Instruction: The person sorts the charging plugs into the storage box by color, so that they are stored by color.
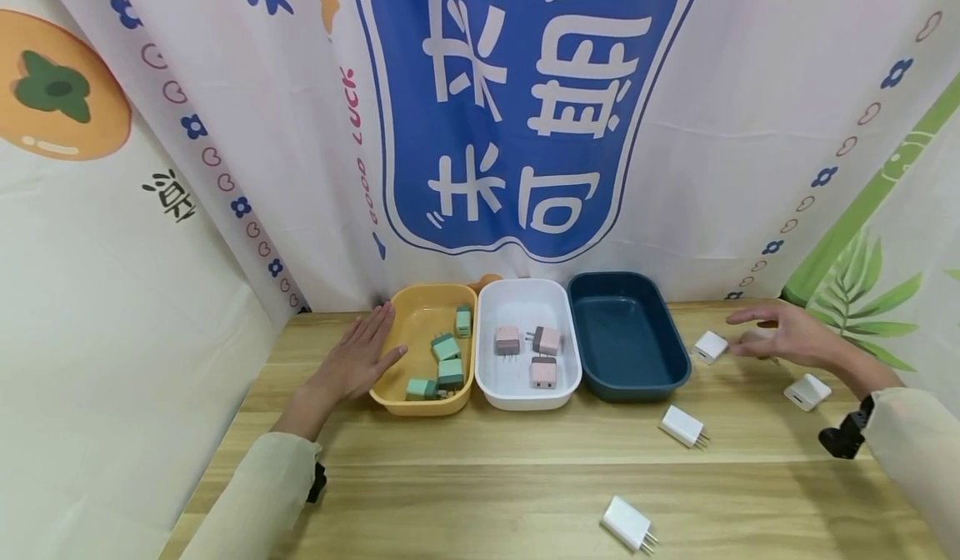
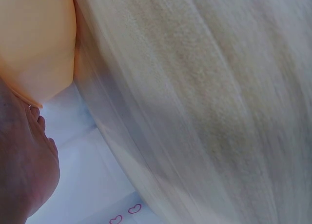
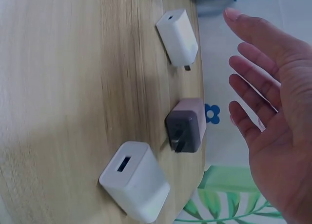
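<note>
My left hand (image 1: pixel 358 353) rests on the left rim of the yellow bin (image 1: pixel 390 381), fingers straight and thumb over the edge. Several green charger plugs (image 1: pixel 446 347) lie in that bin. Spread above the table at the right, my right hand (image 1: pixel 791 342) holds nothing. Below its palm sits a pink-and-grey charger plug (image 3: pixel 187 125), mostly hidden by the hand in the head view. White charger plugs lie on either side of it, one (image 1: pixel 710 347) by the fingertips and another (image 1: pixel 807 392) below the wrist.
A white bin (image 1: pixel 491 389) with three pink-and-grey plugs stands in the middle, touching a dark blue bin (image 1: pixel 630 392) on its right. Two more white plugs, one (image 1: pixel 683 426) below the blue bin and another (image 1: pixel 628 524) near the front, lie on the wooden table (image 1: pixel 450 493). A printed curtain (image 1: pixel 712 168) hangs behind.
</note>
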Motion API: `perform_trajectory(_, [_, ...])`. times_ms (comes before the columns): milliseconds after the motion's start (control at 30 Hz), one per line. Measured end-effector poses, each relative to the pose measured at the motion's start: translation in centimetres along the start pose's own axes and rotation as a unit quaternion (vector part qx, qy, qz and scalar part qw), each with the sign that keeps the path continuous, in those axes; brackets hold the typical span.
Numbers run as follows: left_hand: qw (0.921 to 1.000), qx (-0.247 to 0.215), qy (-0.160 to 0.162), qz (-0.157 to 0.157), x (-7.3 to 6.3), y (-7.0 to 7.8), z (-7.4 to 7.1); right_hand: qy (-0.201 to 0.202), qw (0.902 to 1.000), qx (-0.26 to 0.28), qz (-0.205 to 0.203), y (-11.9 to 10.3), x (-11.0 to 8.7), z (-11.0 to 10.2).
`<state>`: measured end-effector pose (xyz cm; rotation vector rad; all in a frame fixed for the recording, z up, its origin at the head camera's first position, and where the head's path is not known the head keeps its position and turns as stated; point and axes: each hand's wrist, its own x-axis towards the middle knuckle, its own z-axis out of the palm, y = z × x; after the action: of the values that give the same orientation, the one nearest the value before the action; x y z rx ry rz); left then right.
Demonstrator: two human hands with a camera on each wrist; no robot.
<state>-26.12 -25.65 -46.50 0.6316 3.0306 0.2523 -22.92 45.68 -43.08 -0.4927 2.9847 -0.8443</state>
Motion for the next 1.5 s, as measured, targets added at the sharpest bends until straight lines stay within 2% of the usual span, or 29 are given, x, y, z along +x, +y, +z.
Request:
perform_trajectory(700, [0.9999, -0.004, 0.010, 0.004, -0.1, 0.0, 0.1, -0.014, 0.9990, 0.011, 0.042, 2.3, -0.5, 0.2])
perform_trajectory(1233, [1.0000, 0.004, -0.003, -0.001, 0.2, -0.2, 0.0, -0.025, 0.9971, -0.021, 0.069, 3.6, -0.5, 0.6])
perform_trajectory(1500, [1.0000, 0.003, -0.006, -0.001, 0.1, -0.1, 0.0, -0.030, 0.9967, -0.004, 0.075, 3.6, -0.6, 0.7])
